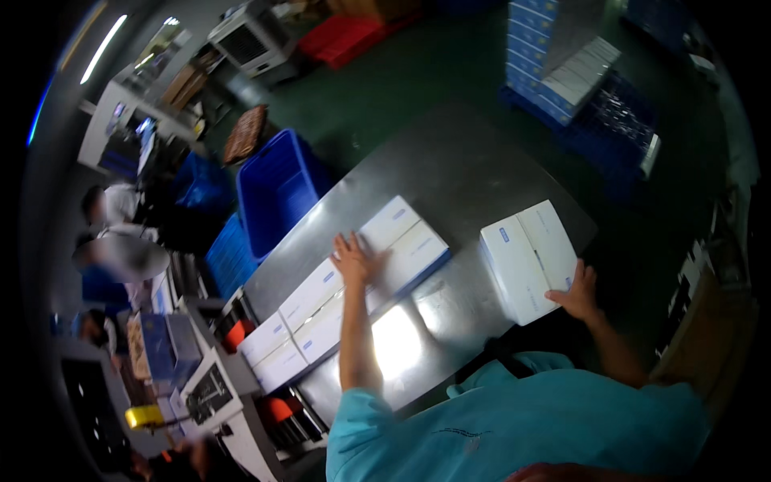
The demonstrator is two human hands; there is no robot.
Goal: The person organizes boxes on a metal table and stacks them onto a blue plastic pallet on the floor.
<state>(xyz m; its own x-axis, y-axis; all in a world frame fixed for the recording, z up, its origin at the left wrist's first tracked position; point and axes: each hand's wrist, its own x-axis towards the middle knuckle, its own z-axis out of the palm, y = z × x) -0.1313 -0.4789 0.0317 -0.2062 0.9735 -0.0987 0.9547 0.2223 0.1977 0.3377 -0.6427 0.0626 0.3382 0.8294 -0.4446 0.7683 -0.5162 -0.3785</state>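
Observation:
White cardboard boxes with small blue labels form a row on the metal table point(474, 173). My left hand point(353, 259) lies with fingers spread over the row, touching the tops between a middle box point(312, 301) and the far box point(404, 233). The nearest box of the row point(273, 352) stands at the left end. Apart from the row, at the table's right, sits another white box point(526, 257). My right hand point(580, 294) grips this box at its near right edge, thumb on top; its other fingers are partly hidden at the side.
A blue plastic bin point(277, 193) stands against the table's far left edge. A roller conveyor point(293, 426) meets the table's left end. Stacked boxes point(530, 48) stand on a blue pallet point(554, 120) at the far right. Other people point(120, 205) work at the left.

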